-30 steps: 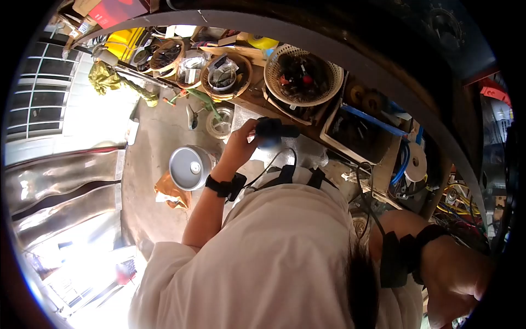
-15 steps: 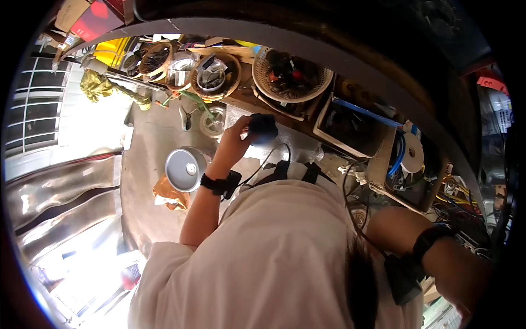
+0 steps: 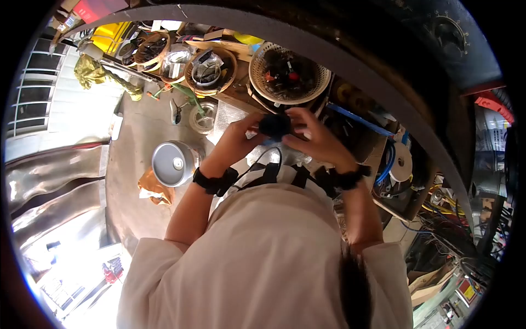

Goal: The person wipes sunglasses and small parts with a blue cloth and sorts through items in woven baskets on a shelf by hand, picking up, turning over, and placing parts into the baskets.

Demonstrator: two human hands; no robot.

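A dark, round, soft-looking object (image 3: 274, 126) is held up in front of my body, over a silvery sheet (image 3: 224, 118). My left hand (image 3: 240, 137) grips it at the left side, fingers bent. On the other side my right hand (image 3: 316, 138) curves thumb and fingers around its right edge. What the object is exactly does not show, as it is dark and blurred. Black bands (image 3: 350, 178) with small boxes sit on both wrists. A thin cable (image 3: 280, 159) runs below the hands at my waist.
A wide basket (image 3: 323, 82) of dark small parts stands on the bench beyond my hands. Smaller baskets (image 3: 233, 77) line the bench to its left. A grey bucket-like container (image 3: 164, 172) is on the floor at left. A white spool (image 3: 402, 162) sits at right.
My right arm has swung in from the lower right, and its hand has come to the dark object. My left hand still holds the object, at slightly changed position in view.
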